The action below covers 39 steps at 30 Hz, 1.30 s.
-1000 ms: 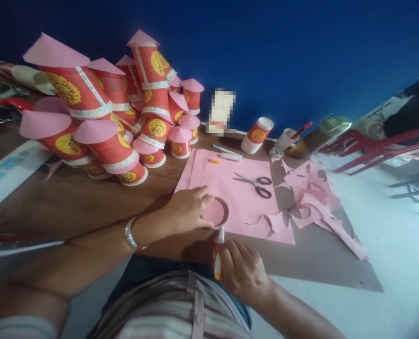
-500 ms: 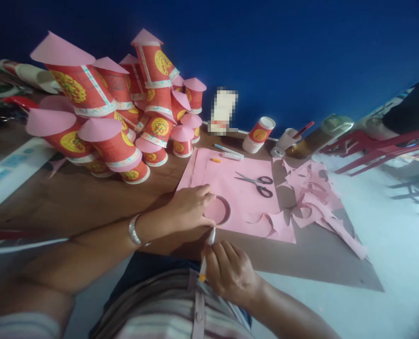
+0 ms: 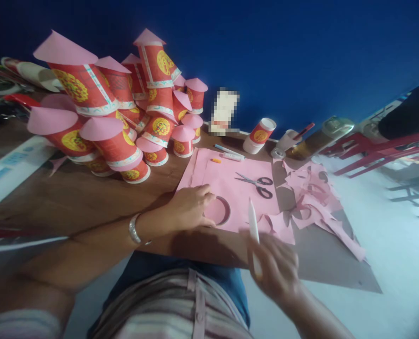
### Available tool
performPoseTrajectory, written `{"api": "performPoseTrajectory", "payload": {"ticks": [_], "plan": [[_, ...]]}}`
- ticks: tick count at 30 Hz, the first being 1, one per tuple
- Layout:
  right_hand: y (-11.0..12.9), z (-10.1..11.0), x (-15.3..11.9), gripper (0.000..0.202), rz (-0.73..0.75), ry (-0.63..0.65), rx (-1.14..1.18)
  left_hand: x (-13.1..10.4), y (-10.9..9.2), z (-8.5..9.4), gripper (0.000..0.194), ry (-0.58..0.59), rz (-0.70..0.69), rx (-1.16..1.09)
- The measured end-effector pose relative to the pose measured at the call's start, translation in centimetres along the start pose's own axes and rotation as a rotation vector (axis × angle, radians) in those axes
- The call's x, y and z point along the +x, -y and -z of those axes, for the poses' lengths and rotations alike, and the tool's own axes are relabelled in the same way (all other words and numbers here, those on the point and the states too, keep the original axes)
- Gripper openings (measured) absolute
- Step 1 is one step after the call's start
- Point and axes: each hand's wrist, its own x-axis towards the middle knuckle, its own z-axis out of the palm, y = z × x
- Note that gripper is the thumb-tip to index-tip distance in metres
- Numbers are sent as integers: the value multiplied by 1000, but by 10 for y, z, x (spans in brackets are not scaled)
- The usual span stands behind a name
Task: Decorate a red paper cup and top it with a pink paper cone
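Pink paper sheets (image 3: 245, 169) lie on the brown table. A dark ring (image 3: 228, 209) rests near their front edge. My left hand (image 3: 191, 207) is spread over the paper's left part, with fingertips at the ring's left side. Held in my right hand (image 3: 275, 263) is a white marker (image 3: 253, 221), its tip pointing up and away, over the sheet's front edge. Black-handled scissors (image 3: 258, 182) lie behind it. An orange cap (image 3: 215, 160) and a capped white pen (image 3: 232, 156) sit near the back of the paper.
Red cups with pink cone tops (image 3: 105, 141) are stacked at the left. Pink scraps (image 3: 317, 197) lie at the right. Two stacked cups (image 3: 259, 135), a white cup (image 3: 287, 140) and a bottle (image 3: 322, 136) stand along the back. A red chair (image 3: 368, 148) is beyond.
My right hand has moved right and away from my left fingertips with the marker, whose tip has lifted. My left hand and the ring have stayed in place.
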Motion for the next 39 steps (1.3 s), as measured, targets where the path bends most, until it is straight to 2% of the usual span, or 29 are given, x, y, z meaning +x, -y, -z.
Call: {"api": "performPoseTrajectory", "payload": {"ticks": [1, 3, 6, 9, 15, 23, 28, 30, 32, 34, 35, 37, 39], "plan": [[-13, -4, 6, 37, -132, 42, 25, 0, 0, 0, 59, 0, -2, -1], [-35, -14, 21, 52, -251, 207, 140, 0, 1, -1, 56, 1, -3, -11], [-52, -28, 38, 70, -237, 423, 228, -1, 4, -4, 59, -17, -12, -16], [-53, -36, 46, 72, -192, 519, 248, -1, 6, -9, 66, -53, -33, 5], [-54, -46, 43, 72, -163, 541, 248, -1, 8, -14, 72, -68, -45, 14], [-55, -45, 37, 79, -183, 521, 291, 0, 1, -5, 74, -14, 2, 11], [-52, -44, 37, 71, -166, 507, 264, 0, 2, -5, 78, -21, 5, 14], [-51, -45, 37, 69, -160, 502, 262, -1, 6, -2, 71, -19, -5, -9], [-52, -45, 37, 67, -152, 498, 258, -1, 9, 3, 54, -47, -29, -41], [-52, -46, 37, 66, -141, 499, 247, 1, 11, 10, 33, -138, -50, -34], [-53, -47, 37, 65, -136, 500, 239, 3, 10, 13, 29, -182, -57, -3], [-53, -50, 36, 61, -124, 494, 225, 10, 6, 18, 36, -209, -102, 86], [-54, -51, 35, 56, -119, 484, 217, 21, 1, 20, 38, -168, -185, 164]]}}
